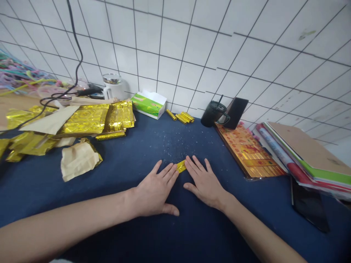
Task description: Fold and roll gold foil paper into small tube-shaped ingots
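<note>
Below centre, the left hand (156,190) and right hand (205,182) lie flat, ungrasping, at a gold foil piece (181,166); seemingly a rolling or flattening step, calling next for even pressure.

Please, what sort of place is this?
Perhaps a small handicraft workspace: the dark blue tabletop holds a stack of shiny gold foil sheets, small gold foil rolls and one short gold-coloured strip.

White-tiled wall (208,14) behind a dark blue tabletop (131,164)
Dark lines (163,16) grid the pale tiles (148,40), a greenish smudge (307,34) marks the wall's upper right, and soft light reaches the surface.
</note>
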The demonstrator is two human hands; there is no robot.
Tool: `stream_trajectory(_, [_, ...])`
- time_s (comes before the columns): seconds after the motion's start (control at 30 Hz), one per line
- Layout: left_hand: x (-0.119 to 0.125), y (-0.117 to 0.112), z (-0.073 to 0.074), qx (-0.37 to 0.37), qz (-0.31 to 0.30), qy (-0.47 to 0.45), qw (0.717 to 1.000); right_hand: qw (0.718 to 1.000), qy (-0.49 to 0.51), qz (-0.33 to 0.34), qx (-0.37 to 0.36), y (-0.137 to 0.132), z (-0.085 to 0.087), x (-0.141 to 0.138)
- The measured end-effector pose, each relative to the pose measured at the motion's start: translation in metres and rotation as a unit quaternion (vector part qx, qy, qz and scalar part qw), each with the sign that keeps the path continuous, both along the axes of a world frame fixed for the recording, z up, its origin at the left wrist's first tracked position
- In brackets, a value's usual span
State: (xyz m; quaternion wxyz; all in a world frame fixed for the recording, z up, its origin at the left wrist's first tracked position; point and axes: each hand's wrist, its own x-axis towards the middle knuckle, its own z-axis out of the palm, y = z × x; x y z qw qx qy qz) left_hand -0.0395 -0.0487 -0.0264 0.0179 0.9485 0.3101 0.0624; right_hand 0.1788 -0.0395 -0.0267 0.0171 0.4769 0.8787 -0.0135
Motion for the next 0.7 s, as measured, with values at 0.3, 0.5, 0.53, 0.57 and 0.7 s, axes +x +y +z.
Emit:
stream_trajectory(0.3, [-0.025,0.048,0.012,-0.057,-0.076,0.037,0.995,0.998,-0.027,0.006,0.061,-0.026,0.002,0.007])
stream_trajectory(0.5, [-0.008,0.036,0.016,-0.03,-0.058,0.021,0.998,0.998,-0.018,-0.003,0.06,-0.029,0.003,0.003])
stream_trajectory(0.53, [0.0,0.03,0.016,-0.021,-0.058,0.009,0.998,0.998,-0.016,-0.003,0.06,-0.029,0.003,0.003])
stream_trajectory(0.57, [0.007,0.024,0.014,-0.015,-0.066,-0.002,0.998,0.998,-0.014,-0.003,0.058,-0.028,0.004,0.003])
stream_trajectory(0.7, [0.032,0.011,0.006,-0.009,-0.078,-0.02,0.997,0.999,-0.014,-0.005,0.044,-0.028,0.005,0.003])
